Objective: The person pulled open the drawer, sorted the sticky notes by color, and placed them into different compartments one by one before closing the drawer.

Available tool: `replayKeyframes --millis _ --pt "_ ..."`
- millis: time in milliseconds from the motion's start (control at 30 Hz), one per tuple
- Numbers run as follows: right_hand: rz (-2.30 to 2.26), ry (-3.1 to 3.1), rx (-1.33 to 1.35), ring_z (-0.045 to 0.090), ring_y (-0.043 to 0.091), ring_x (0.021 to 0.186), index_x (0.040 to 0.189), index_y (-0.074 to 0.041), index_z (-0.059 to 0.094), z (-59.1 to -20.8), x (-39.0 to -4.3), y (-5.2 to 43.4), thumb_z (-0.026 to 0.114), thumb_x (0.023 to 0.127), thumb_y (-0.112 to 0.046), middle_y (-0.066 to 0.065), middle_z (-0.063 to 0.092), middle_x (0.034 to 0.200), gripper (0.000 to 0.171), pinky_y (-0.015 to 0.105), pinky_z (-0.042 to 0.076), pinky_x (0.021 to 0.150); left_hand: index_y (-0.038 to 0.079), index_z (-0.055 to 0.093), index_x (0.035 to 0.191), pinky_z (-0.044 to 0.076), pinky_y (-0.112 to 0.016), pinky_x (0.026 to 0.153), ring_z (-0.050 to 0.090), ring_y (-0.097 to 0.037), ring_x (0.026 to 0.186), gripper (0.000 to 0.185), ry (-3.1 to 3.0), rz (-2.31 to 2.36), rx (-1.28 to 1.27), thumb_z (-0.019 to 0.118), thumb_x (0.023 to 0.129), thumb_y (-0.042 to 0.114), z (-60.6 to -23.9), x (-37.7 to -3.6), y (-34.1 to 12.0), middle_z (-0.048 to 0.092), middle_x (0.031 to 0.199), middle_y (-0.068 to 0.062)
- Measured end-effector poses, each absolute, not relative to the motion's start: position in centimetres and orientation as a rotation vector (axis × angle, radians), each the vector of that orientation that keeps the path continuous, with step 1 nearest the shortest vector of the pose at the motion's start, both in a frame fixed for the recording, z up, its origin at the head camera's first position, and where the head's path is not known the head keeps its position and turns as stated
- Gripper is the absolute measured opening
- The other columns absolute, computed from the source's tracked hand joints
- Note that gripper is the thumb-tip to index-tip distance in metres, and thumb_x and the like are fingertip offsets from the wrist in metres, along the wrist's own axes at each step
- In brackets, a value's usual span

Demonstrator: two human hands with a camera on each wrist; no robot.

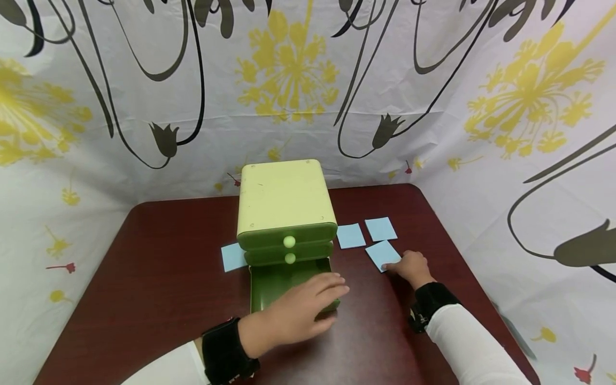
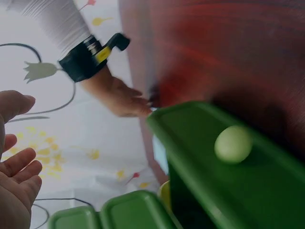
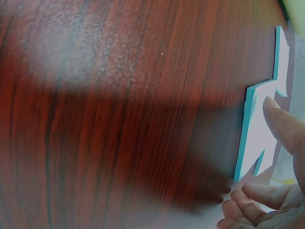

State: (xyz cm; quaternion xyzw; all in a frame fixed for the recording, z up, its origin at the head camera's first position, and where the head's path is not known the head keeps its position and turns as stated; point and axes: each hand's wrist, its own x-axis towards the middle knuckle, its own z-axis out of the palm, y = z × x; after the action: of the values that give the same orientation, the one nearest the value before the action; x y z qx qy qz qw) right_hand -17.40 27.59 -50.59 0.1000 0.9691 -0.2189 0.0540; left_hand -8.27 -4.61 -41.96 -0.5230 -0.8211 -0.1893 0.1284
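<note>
A small yellow-and-green drawer cabinet (image 1: pixel 286 195) stands on the dark red table, its bottom drawer (image 2: pixel 200 152) pulled out. My left hand (image 1: pixel 300 310) hovers over the front of that drawer, fingers extended, holding nothing. To the cabinet's right lie three light blue square sticky-note pads. At the nearest pad (image 1: pixel 383 255) is my right hand (image 1: pixel 411 267). In the right wrist view the thumb lies over this pad (image 3: pixel 257 129), and the loosely bent fingers are by its edge. The pad lies flat; no firm pinch on it shows.
Two more pads, one beside the cabinet (image 1: pixel 351 236) and one farther back (image 1: pixel 381 229), lie behind the nearest pad. Another light blue square (image 1: pixel 233 257) lies left of the cabinet, partly covered by it. Patterned white cloth (image 1: pixel 289 133) hangs around the table's back and sides.
</note>
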Motion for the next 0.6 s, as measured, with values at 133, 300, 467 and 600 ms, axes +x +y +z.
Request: replayKeyframes --millis 133,300,467,600 --pt "-0.585 2.938 0.307 0.050 0.047 0.095 0.101 0.018 0.060 -50.6 -17.7 27.4 0.079 0.077 -0.038 0.031 0.056 0.095 0.064 0.056 0.046 0.081 0.006 0.056 0.130 0.039 -0.028 0.107 0.048 -0.021 0.128 0.049 -2.338 -0.509 -1.535 0.073 0.085 0.019 -43.2 -8.2 -4.7 0.054 0.132 -0.009" --pt "-0.605 2.894 0.340 0.055 0.038 0.083 0.090 0.013 0.065 -50.5 -17.9 27.2 0.081 0.077 -0.034 0.022 0.059 0.083 0.052 0.049 0.050 0.073 0.007 0.055 0.131 0.041 -0.029 0.106 0.047 -0.022 0.129 0.052 -2.409 -0.548 -1.514 0.075 0.084 0.018 -44.3 -8.3 -5.3 0.053 0.133 -0.009" --pt "-0.606 2.868 0.360 0.052 0.042 0.091 0.096 0.016 0.064 -50.5 -18.1 27.2 0.080 0.077 -0.034 0.027 0.059 0.090 0.057 0.051 0.049 0.077 0.008 0.053 0.134 0.044 -0.031 0.102 0.046 -0.023 0.130 0.055 -2.493 -0.566 -1.457 0.075 0.084 0.019 -45.3 -8.3 -6.2 0.052 0.135 -0.010" --pt "-0.669 2.856 0.427 0.049 0.048 0.097 0.109 0.022 0.052 -50.3 -18.1 26.9 0.083 0.074 -0.033 0.035 0.054 0.100 0.073 0.055 0.047 0.079 0.007 0.052 0.134 0.045 -0.032 0.102 0.047 -0.023 0.129 0.056 -2.529 -0.581 -1.435 0.074 0.085 0.019 -46.0 -8.4 -6.9 0.052 0.135 -0.010"
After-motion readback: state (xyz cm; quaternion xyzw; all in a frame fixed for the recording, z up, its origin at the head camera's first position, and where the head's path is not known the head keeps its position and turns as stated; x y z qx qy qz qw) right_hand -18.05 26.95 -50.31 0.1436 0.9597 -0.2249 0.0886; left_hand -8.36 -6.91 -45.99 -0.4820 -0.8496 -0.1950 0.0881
